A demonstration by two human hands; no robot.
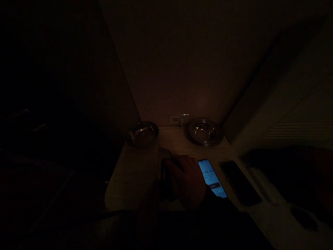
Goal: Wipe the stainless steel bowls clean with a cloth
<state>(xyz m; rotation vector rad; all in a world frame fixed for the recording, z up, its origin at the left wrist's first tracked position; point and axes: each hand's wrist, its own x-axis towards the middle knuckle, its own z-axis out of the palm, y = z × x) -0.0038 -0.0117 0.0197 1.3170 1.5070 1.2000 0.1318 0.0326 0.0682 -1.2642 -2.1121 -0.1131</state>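
Observation:
The scene is very dark. My right hand point(186, 180) lies on a pale wooden tabletop point(130, 177), its dark sleeve reaching in from the lower right. Its fingers are curled over a small dark object point(164, 173) that I cannot make out. Just right of the hand lies a phone point(213, 180) with a lit blue screen. A dim shape point(148, 205) left of the right hand may be my left forearm, but its fingers do not show.
Two steel bowls stand at the back of the table, one on the left point(142, 133) and one on the right point(206, 132). A wall socket point(178, 119) sits between them. A second, dark phone point(240, 182) lies right of the lit one.

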